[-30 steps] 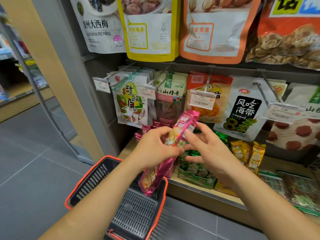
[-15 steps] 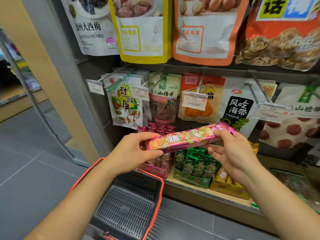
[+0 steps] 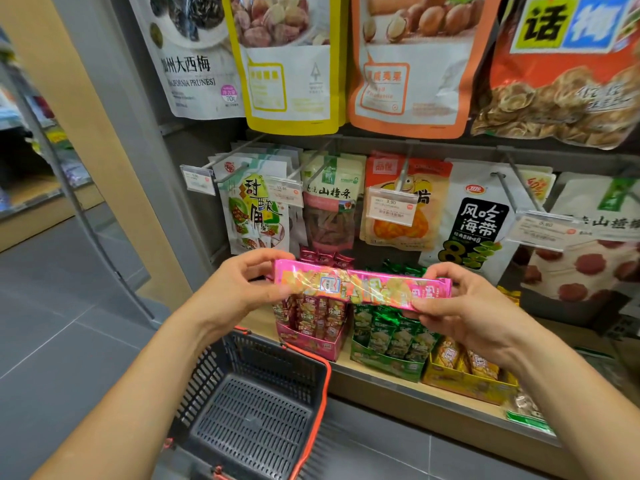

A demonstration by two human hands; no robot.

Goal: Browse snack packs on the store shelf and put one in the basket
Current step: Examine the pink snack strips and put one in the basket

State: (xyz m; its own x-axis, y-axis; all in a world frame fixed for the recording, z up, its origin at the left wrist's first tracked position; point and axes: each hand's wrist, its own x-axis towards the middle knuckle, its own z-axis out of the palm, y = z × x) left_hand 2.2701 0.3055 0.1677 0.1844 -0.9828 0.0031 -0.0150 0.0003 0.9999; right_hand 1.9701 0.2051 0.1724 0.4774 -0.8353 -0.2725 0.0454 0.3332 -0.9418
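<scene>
Glossy pink snack pack (image 3: 360, 287) with yellow-green print; dark grey slotted basket (image 3: 256, 407), orange-red rim.

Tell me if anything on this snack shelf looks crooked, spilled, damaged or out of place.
Nothing stands out. The pink snack pack looks intact, held level between the left hand and right hand. The display boxes stand upright on the shelf, and the hanging pouches sit on their pegs.
</scene>
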